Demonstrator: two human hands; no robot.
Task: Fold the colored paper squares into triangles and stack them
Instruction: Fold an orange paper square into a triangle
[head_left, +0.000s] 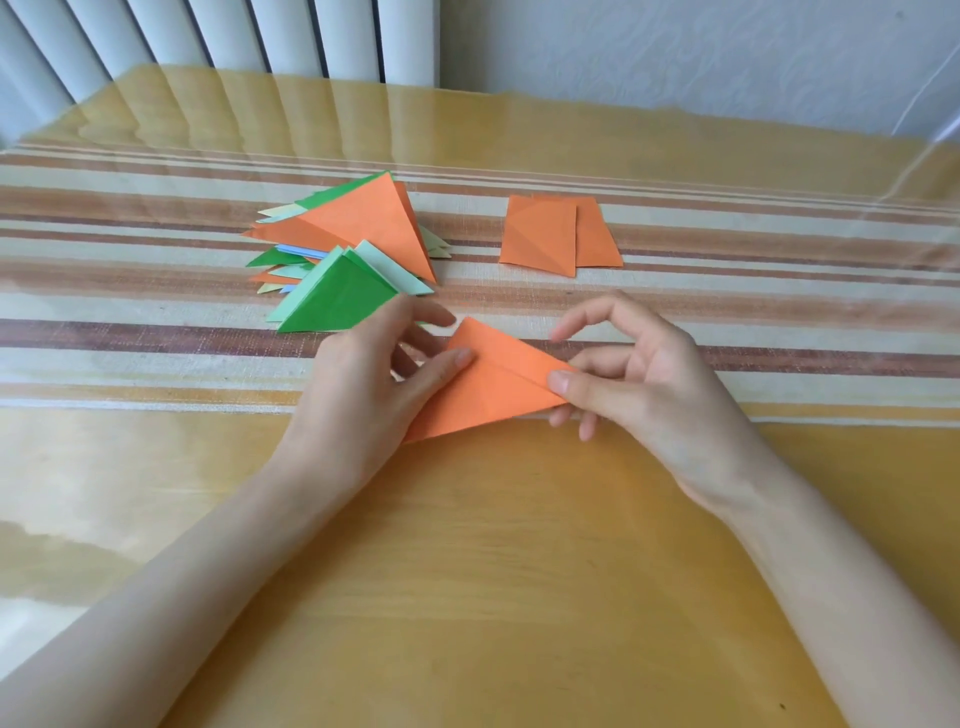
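1. Head view looks down on both forearms, which reach in from the near edge of the yellow tabletop (493, 545) and converge toward its middle.
2. Between the hands sits the orange paper triangle (493, 389), folded, its long edge slanting from lower left to right and its apex pointing away. It lies where the tabletop meets the striped cloth (156, 338).
3. The left hand (374, 374) grips the triangle's left side: thumb pressed on top, the other fingers curled behind and under the paper.
4. The right hand (639, 379) pinches the triangle's right corner, thumb on top and lower fingers tucked beneath. Its index finger arches up, clear of the paper.
5. Beyond the left hand, the pile of folded triangles (358, 244) spreads loosely on the cloth: orange on top, green and pale green nearer, blue edges peeking out.
6. Well to the right of the pile lie two orange squares (550, 234), overlapping, flat and creased.
7. White vertical slats (260, 31) stand behind the table.
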